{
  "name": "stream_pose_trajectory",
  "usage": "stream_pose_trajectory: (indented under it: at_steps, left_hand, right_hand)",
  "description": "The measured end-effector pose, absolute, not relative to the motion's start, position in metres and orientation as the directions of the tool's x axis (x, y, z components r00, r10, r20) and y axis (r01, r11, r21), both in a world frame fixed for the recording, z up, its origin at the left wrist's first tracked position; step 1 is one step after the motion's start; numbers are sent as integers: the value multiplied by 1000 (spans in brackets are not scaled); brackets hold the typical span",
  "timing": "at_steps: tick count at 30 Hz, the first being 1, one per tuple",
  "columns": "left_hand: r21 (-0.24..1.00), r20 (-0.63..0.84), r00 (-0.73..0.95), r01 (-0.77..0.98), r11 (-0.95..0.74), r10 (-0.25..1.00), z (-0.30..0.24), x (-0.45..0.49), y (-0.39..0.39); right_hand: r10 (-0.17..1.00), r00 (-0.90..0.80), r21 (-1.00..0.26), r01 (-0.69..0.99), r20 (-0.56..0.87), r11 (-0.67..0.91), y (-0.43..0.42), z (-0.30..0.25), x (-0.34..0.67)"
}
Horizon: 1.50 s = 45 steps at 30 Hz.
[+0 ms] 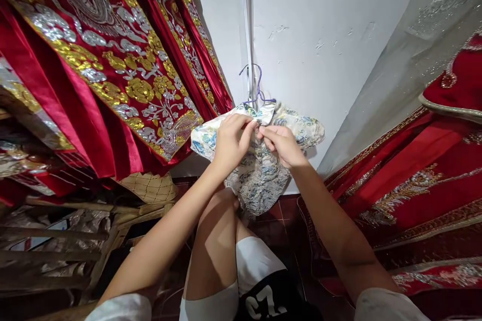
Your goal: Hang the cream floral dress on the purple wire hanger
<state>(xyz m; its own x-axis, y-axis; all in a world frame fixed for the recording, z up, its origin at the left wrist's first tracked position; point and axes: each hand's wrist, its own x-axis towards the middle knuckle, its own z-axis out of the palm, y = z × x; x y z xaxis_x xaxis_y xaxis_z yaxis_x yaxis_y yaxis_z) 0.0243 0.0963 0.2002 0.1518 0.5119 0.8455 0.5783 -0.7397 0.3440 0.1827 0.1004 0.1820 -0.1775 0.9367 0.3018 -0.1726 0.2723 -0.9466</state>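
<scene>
Pale sleeves (120, 307) and bare forearms lie nearest the camera, leading in to a patterned shirt (259, 180). It hangs upright on a purple wire hanger (259, 89) against the wall, centre of view. Left hand (232, 139): thumb and forefinger brought together on the front, just below the collar. Right hand (281, 143): fingers curled, pinching the front edge just beside. Whether a button sits between the fingertips cannot be told.

Handling, as judged: light, soft, crinkled cloth, liable to swing on its hanger and not fragile; best held at the front edges near the collar, with fingertips only.

Surface and room: white wall (320, 0), scuffed, with a pale vertical strip (248, 20) behind the hook; dark red tiled floor (271, 230) below. Red sequined drapery (139, 90) flanks the left; red beaded garments (414, 160) flank the right.
</scene>
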Motion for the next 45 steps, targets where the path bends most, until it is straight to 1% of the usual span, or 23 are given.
stream_pose_trajectory:
  at_steps: [2,3,4,5,7,9,12,15,17,20,23,26,28,30,32,33,35,38,39,41,43,45]
  left_hand:
    - [426,862,2,538,-727,506,204,19,94]
    - [448,868,-67,530,-719,491,207,14,93]
    - [456,872,-111,534,-712,476,210,10,92]
    - [453,875,-121,546,-705,468,214,5,91]
    - [428,872,-59,573,-698,486,220,0,89]
    - [395,858,39,589,-706,512,220,0,86]
    - [366,841,135,572,-734,524,210,7,82]
    - [398,837,121,536,-745,534,200,15,79]
    - [412,851,67,529,-741,521,200,19,78]
    - [388,879,23,543,-744,475,208,22,78]
    - [355,882,72,550,-756,466,213,22,78]
    - [359,867,104,548,-756,487,211,24,75]
    - [370,859,102,554,-745,502,208,26,71]
    - [356,867,94,572,-739,490,209,27,70]
    - [339,895,35,595,-729,444,213,23,74]
    - [353,908,-32,598,-720,419,215,18,79]
    - [430,901,-227,561,-707,369,218,-1,95]
    - [574,785,-525,418,-704,328,208,-40,126]
    - [636,713,-603,344,-691,356,199,-52,134]
    - [775,496,-729,127,-619,472,177,-69,144]
    - [882,232,-749,-108,-459,621,149,-72,144]
    - [927,31,-693,-250,-280,720,119,-62,136]
  right_hand:
    - [962,-145,-969,-126,230,213,101,162,179]
    - [970,-136,-976,-111,200,186,100,152,177]
    - [974,-137,-980,-106,182,168,98,145,175]
    - [972,-153,-981,-108,177,162,95,142,173]
    - [959,-191,-973,-138,210,185,91,145,172]
    - [936,-212,-952,-186,280,242,89,159,173]
    - [903,-194,-911,-238,384,336,90,184,170]
    - [889,-134,-882,-255,437,395,89,192,162]
    - [897,-67,-877,-251,437,409,87,188,157]
    - [910,10,-879,-255,415,404,84,180,156]
    - [909,-28,-875,-284,415,391,83,182,159]
    - [889,-75,-865,-282,452,416,83,191,162]
    - [887,-56,-865,-258,459,431,83,195,162]
    - [896,-18,-875,-222,445,430,85,194,160]
    - [905,0,-891,-173,426,419,87,187,161]
    - [910,-5,-900,-149,415,410,88,183,162]
    - [922,-18,-916,-127,387,381,90,173,169]
    - [943,24,-928,-167,333,332,85,161,183]
    - [947,38,-929,-187,318,320,81,158,186]
    - [952,30,-929,-211,304,303,72,152,190]
    - [957,-18,-935,-219,291,280,62,145,189]
    - [967,-38,-947,-216,253,240,52,136,186]
